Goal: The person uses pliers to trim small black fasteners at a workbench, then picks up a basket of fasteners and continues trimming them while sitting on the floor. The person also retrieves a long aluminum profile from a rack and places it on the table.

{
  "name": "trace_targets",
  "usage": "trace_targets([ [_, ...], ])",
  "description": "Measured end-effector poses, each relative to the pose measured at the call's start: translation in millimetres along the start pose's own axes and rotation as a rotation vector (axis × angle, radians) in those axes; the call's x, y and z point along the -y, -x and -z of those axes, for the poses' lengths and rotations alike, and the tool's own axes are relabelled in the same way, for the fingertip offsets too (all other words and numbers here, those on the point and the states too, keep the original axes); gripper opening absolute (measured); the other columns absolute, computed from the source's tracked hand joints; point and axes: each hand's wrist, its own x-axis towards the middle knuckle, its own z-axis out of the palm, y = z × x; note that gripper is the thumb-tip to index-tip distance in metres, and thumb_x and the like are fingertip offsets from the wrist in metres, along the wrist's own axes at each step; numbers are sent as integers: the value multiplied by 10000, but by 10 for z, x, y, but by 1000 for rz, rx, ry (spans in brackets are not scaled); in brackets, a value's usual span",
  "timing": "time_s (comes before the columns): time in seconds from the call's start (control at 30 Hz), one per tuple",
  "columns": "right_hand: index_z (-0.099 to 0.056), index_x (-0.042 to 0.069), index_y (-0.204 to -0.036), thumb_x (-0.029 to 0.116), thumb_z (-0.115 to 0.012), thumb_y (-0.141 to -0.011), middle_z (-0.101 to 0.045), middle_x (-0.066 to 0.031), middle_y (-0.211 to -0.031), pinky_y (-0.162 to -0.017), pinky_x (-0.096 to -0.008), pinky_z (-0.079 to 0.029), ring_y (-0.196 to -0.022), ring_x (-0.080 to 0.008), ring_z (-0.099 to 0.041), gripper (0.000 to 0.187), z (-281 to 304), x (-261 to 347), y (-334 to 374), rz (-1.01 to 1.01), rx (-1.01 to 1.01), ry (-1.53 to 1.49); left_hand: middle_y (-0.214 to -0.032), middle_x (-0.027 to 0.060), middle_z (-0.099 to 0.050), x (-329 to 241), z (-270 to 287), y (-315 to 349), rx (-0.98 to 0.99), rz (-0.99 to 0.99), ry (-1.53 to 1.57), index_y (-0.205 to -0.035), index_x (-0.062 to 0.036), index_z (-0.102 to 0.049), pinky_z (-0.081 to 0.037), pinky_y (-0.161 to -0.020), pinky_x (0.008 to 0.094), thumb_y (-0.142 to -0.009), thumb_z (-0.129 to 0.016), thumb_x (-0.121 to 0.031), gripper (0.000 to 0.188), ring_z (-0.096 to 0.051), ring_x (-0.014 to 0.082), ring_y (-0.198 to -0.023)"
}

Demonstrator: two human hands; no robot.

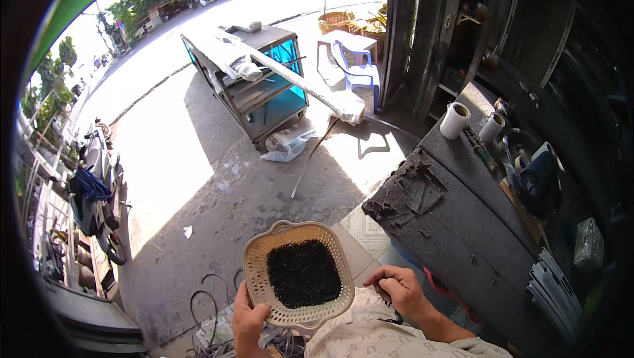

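Note:
A beige perforated plastic basket (256,252) is held over my lap, tilted a little toward me. Across its bottom lies a layer of small black pieces (304,273), too fine to tell their kind. My left hand (251,317) grips the lower left rim, thumb on top. To the right of the basket, apart from it, my right hand (400,289) is closed with thumb and forefinger together. Whatever those fingers may hold is too small to name. Patterned beige cloth (356,331) covers my lap below both hands.
At right stands a dark, worn workbench (456,219) bearing white rolls (455,121) and tools. Ahead are a metal cart (264,94) with a wrapped pole (297,80) across it, and a blue-white plastic chair (356,67). A parked motorbike (96,193) stands left. Loose cables (205,305) lie near my left hand.

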Motion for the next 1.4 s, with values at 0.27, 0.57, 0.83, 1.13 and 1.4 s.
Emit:
trace_targets([
  [0.27,-749,-37,-1030,98,-508,-966,-555,3,-657,-554,-275,-377,-599,-55,-473,283,-86,720,-1973,123,-361,169,-1211,188,-674,-575,-442,-2728,246,-35,64,-1406,96,-480,-593,-919,356,-764,-528,8,650,-726,235,-988],
  [0.57,-730,-6,-857,711,-489,-1039,-669,-108,-684,-671,-347,-494,-716,-171,-654,778,-22,1022,-3361,-13,-595,301,-1179,139,-674,-1159,-1035,-4934,701,30,-3,-1437,49,-467,-581,-889,322,-793,-529,31,647,-708,185,-981],
  [0.83,-638,2,-739,596,-589,-1039,-513,-118,-573,-568,-434,-425,-531,-222,-540,668,-199,1207,-3706,-199,-998,533,-1236,96,-661,-1516,-1954,-5881,1150,87,-33,-1421,17,-509,-552,-862,285,-823,-552,33,599,-659,142,-1020],
  [1.13,-643,-70,-726,254,-603,-895,-569,-63,-573,-518,-343,-356,-500,-123,-482,368,842,1527,-4123,65,-1554,410,-1536,220,-514,-1300,-3128,-6647,1435,16,38,-1636,-78,-334,-598,-956,442,-1026,-700,-382,773,-678,309,-1218],
  [1.4,-625,-62,-775,301,-541,-923,-616,-281,-690,-618,-485,-392,-634,-422,-588,401,2624,1981,-5340,165,-1536,543,-1100,144,-732,-518,-3579,-6665,1415,-749,-970,-1158,-77,-762,-516,-953,475,-939,-769,-341,343,-677,356,-1068],
])
